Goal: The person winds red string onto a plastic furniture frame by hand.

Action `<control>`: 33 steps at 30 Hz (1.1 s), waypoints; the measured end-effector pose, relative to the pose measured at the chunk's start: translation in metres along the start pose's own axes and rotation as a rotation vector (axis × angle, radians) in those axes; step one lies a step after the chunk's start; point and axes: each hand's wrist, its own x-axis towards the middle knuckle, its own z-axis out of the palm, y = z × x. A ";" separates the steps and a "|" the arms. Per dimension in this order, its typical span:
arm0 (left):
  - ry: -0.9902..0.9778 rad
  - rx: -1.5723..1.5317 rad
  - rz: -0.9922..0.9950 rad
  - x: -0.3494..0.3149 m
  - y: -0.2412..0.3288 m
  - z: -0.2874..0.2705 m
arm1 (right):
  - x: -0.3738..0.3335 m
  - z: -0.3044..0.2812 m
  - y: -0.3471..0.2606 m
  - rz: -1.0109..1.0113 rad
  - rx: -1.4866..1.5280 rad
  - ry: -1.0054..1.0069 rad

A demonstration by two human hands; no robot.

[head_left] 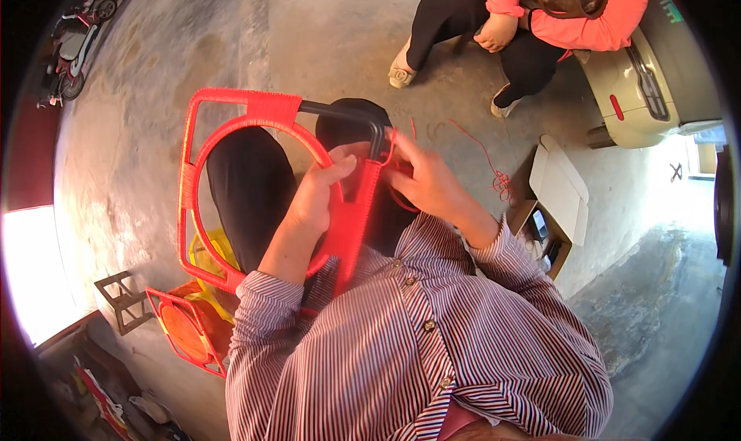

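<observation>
A square frame with a round ring inside it (185,175) rests over my lap, mostly wrapped in red cord. Its far right corner is a bare black tube (340,111). My left hand (315,192) grips the ring on the right side, thumb on top. Near the bare corner, my right hand (424,180) has its fingers bent around the red cord (391,144), which loops about the tube; some fingertips are hidden behind the frame. Between my hands and chest runs a densely wrapped red side (351,229).
Red cord (500,185) trails on the floor toward an open cardboard box (557,192). A seated person in a coral top (579,30) is ahead right, by a pale vehicle (629,86). At lower left are another red frame (185,329), a yellow item (216,263) and a metal stand (125,302).
</observation>
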 end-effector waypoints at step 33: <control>-0.021 -0.165 -0.101 0.007 -0.002 -0.006 | -0.114 -0.097 0.080 0.066 1.265 0.014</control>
